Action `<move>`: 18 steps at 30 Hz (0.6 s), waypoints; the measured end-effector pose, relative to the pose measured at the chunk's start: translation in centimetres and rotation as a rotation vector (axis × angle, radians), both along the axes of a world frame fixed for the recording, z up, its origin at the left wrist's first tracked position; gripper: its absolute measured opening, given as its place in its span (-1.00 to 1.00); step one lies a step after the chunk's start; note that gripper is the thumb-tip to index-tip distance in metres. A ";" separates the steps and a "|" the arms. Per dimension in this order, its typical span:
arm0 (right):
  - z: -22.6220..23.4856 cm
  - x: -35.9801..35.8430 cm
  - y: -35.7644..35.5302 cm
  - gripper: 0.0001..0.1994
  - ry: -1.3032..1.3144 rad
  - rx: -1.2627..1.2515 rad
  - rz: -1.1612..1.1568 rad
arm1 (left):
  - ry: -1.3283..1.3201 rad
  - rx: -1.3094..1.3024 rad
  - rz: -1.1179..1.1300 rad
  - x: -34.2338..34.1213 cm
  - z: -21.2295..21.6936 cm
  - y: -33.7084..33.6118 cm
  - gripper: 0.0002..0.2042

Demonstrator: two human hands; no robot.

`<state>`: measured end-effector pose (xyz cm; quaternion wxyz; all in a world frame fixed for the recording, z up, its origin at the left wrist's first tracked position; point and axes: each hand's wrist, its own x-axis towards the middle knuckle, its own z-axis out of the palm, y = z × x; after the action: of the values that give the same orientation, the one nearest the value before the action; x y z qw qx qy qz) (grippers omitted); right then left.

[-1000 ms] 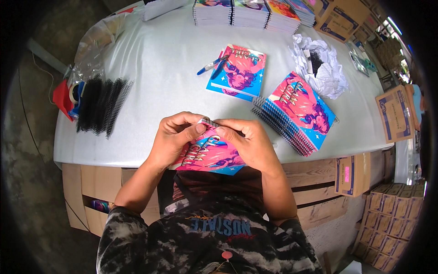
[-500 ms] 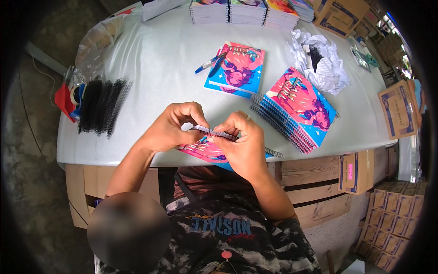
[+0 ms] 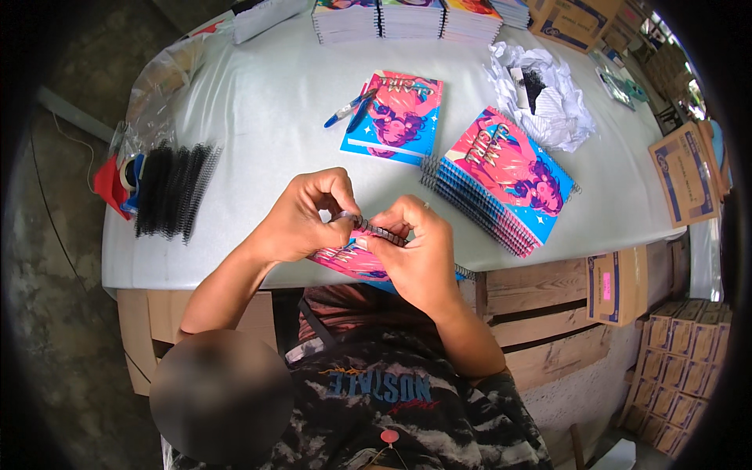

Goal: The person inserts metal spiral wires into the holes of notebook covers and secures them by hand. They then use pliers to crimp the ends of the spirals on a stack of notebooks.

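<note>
A notebook with a pink and blue cover [image 3: 356, 264] is held tilted at the table's front edge, its bound edge facing up. Along that edge runs a dark spiral coil [image 3: 382, 233], whose free tail sticks out past my right wrist. My left hand [image 3: 305, 215] pinches the left end of the bound edge between thumb and fingers. My right hand [image 3: 417, 247] grips the same edge further right, thumb on the cover and fingers curled behind. Exactly how the coil sits between my left fingertips is hidden.
Right of my hands lies a stack of coil-bound notebooks [image 3: 509, 172]. Beyond are unbound-looking notebooks [image 3: 403, 117] with pens [image 3: 345, 111]. Black coils [image 3: 172, 192] lie left, crumpled paper [image 3: 560, 106] far right. Notebook piles [image 3: 411, 22] stand behind; cartons [image 3: 685, 172] stand right.
The bound edge slopes down to the right more steeply, and my left fingertips have shifted slightly along it. Less coil tail shows past my right wrist. The whole view has shifted a little.
</note>
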<state>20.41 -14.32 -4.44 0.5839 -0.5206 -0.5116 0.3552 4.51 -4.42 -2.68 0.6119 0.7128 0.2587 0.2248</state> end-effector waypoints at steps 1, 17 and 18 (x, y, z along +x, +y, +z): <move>-0.3 0.3 -0.2 -0.80 -0.002 0.004 -0.024 | 0.028 -0.003 -0.014 0.4 0.3 0.1 -0.83; -8.6 11.6 -3.5 -0.69 -0.071 0.150 -1.219 | 0.161 0.835 0.463 18.5 -3.6 3.7 -0.80; -9.5 11.8 -3.5 -0.69 -0.115 0.198 -1.187 | 0.143 1.114 0.526 18.5 -6.5 4.2 -0.83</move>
<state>32.22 -17.82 -13.91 0.6995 -0.6787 -0.1951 -0.1096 23.06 -0.18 -9.22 0.0530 0.8508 0.3098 0.4212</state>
